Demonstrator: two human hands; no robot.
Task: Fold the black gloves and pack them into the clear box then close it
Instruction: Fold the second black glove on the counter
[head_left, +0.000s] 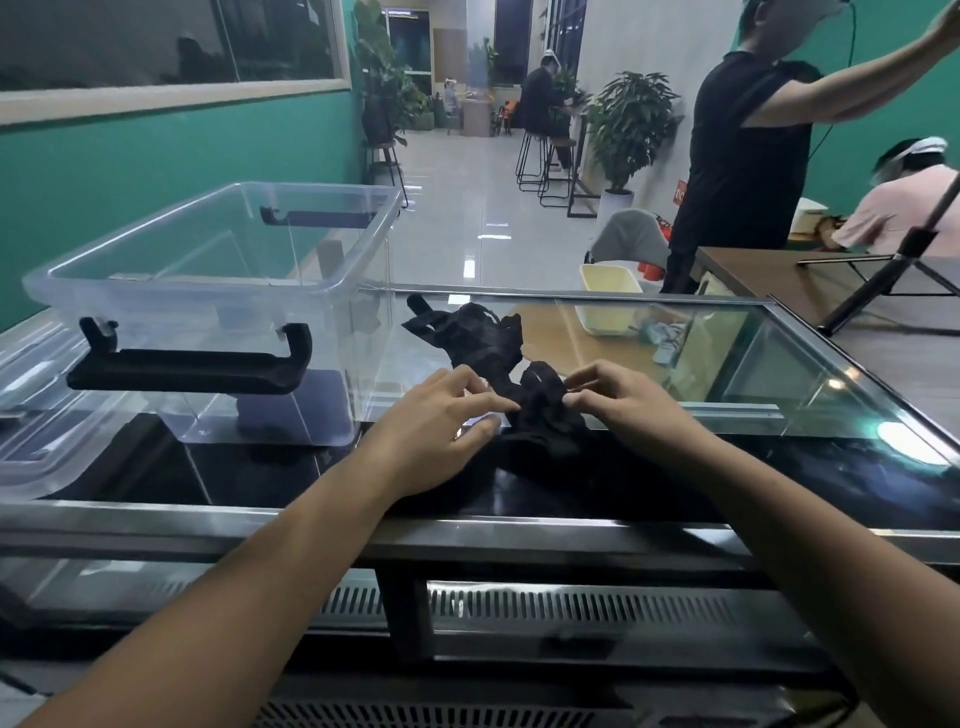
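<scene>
Head view looks down on crumpled black fabric gloves (485, 345), heaped on a glass counter top (779, 364) just right of the open clear plastic box (208, 270). The left hand (441, 421), nearer the box, pinches the heap's near edge. The right hand (618, 400), farther from the box, pinches its folds with curled fingers. The box's black latch handle (187, 366) faces the person.

Left hand (431, 426) and right hand (623, 410): both bare. Behind each hand, the forearm runs bare from wrist to the lower frame edge. Fingernails are trimmed short.
</scene>
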